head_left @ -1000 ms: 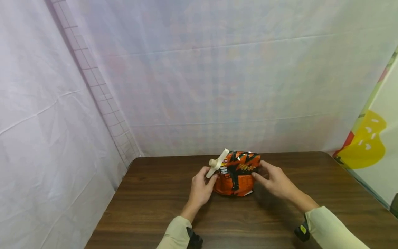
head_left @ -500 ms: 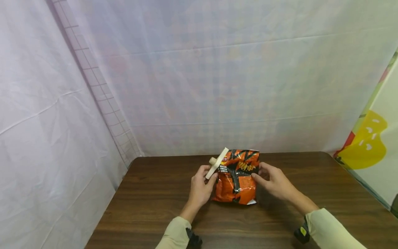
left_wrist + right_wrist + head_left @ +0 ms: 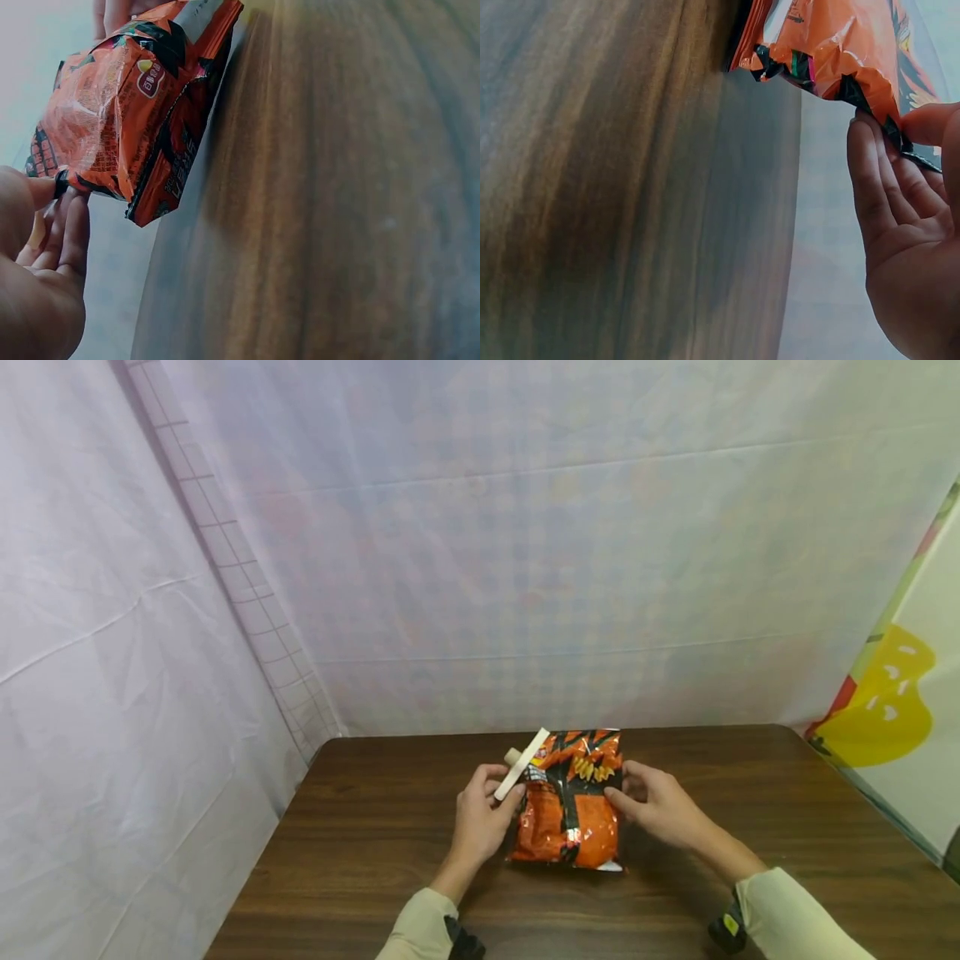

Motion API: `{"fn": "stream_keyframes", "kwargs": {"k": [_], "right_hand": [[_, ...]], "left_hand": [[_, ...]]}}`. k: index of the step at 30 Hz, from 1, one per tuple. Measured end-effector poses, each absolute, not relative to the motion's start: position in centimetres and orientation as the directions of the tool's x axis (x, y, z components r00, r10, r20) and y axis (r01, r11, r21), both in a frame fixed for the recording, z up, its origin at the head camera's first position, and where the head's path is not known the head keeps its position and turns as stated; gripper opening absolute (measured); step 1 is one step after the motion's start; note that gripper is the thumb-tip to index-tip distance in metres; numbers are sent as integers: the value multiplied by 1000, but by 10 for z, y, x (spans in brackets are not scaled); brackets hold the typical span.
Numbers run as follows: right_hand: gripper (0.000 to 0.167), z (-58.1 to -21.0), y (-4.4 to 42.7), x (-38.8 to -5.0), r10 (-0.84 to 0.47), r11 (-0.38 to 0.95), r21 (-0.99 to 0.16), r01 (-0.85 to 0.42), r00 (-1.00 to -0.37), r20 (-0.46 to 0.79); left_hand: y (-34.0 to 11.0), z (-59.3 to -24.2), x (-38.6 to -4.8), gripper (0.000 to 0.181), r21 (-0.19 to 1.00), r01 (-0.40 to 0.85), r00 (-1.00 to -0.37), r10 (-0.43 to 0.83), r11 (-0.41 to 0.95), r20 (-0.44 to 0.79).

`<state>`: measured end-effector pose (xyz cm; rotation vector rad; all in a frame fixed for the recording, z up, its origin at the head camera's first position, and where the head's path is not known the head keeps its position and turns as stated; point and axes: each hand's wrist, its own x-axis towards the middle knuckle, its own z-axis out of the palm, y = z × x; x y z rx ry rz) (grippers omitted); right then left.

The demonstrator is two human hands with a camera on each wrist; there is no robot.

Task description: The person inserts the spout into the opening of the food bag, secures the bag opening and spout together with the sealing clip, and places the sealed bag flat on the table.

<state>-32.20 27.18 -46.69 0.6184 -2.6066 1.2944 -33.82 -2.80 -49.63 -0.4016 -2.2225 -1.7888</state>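
Between my two hands is an orange and black snack bag (image 3: 573, 814), its printed face turned up toward the head camera. My left hand (image 3: 480, 814) pinches its left edge between thumb and fingers. A pale cream bar with a round knob (image 3: 528, 760) lies slantwise at the bag's upper left, running down between that thumb and forefinger. My right hand (image 3: 663, 806) pinches the right edge. In the left wrist view the puffed bag (image 3: 97, 112) hangs clear of the wood; the bar cannot be made out there. The right wrist view shows my right thumb and fingers (image 3: 874, 176) on the edge.
A dark brown wooden table (image 3: 360, 860) lies beneath the hands. Pale patterned sheeting (image 3: 525, 568) hangs behind it, and white sheeting (image 3: 112, 693) hangs on the left. At the right is a panel with a yellow shape (image 3: 885, 710).
The bag's lower end has tilted down toward me, so more of its face shows. Both hands have sunk a little, still holding its edges.
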Motion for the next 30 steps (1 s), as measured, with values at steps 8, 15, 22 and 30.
{"fn": "stream_keyframes", "kwargs": {"k": [8, 15, 22, 30], "right_hand": [[21, -468, 269, -321, -264, 520, -761, -387, -921, 288], [50, -478, 267, -321, -220, 545, -782, -303, -951, 216], [64, -485, 266, -320, -195, 560, -790, -250, -966, 168], [60, -492, 266, -320, -165, 605, -761, -234, -972, 167]], "left_hand": [[-29, -502, -338, 35, 929, 326, -945, 45, 177, 323], [-30, -505, -337, 35, 949, 282, -959, 47, 140, 278], [-31, -510, -337, 29, 923, 298, -954, 37, 243, 298], [-35, -511, -337, 22, 865, 294, -950, 24, 407, 311]]}}
